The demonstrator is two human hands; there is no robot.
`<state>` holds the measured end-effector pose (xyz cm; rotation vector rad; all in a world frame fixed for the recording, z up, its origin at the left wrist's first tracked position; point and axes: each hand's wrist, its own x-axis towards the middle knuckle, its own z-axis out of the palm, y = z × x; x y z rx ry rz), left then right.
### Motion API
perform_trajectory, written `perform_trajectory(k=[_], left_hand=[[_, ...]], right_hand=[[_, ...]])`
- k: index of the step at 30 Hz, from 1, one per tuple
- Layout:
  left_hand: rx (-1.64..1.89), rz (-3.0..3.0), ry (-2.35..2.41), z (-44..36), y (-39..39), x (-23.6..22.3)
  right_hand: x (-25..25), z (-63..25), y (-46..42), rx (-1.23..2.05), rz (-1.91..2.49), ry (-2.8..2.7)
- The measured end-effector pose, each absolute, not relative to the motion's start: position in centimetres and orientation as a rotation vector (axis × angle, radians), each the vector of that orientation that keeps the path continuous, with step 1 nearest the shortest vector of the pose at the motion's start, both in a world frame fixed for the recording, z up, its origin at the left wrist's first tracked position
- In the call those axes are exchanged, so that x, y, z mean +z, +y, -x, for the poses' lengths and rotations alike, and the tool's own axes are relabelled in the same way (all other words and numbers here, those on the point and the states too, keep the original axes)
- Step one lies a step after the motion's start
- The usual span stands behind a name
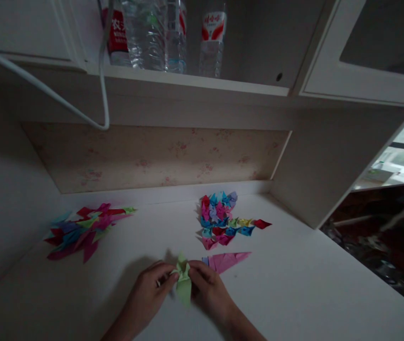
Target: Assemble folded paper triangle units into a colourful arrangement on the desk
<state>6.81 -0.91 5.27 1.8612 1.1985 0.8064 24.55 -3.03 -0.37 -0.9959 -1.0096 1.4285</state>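
Note:
A light green folded origami paper (184,286) is held between my two hands, just above the white desktop. My left hand (152,289) pinches its left side between thumb and fingers. On the other side, my right hand (210,286) grips the paper's right edge with closed fingers. Behind my right hand lies a pink folded paper (228,260), partly covered by the fingers. Farther back, small folded origami pieces (219,220) in red, pink, blue and yellow are set in rows. A loose heap of colourful folded papers (84,232) rests at the left.
Overhead runs a shelf (194,83) with several plastic bottles (212,40) on it. A white cable (63,102) hangs down at the upper left. Flowered wallpaper (166,156) covers the back wall, and a side panel (315,166) bounds the desk (294,284) at the right.

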Motion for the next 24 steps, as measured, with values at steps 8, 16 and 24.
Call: perform_trajectory(k=[8, 16, 24], left_hand=[[0.816, -1.812, 1.203, -13.9, 7.2, 8.9], [0.695, -2.272, 1.178, -25.9, 13.4, 10.2], [0.547, -2.403, 1.212, -33.5, 17.0, 9.6]], right_hand=[[-1.5, -24.9, -2.1, 1.437, 1.011, -0.817], [-1.2, -24.1, -1.8, 1.296, 1.208, -1.083], [-2.5, -23.7, -1.4, 0.999, 1.427, -1.302]])
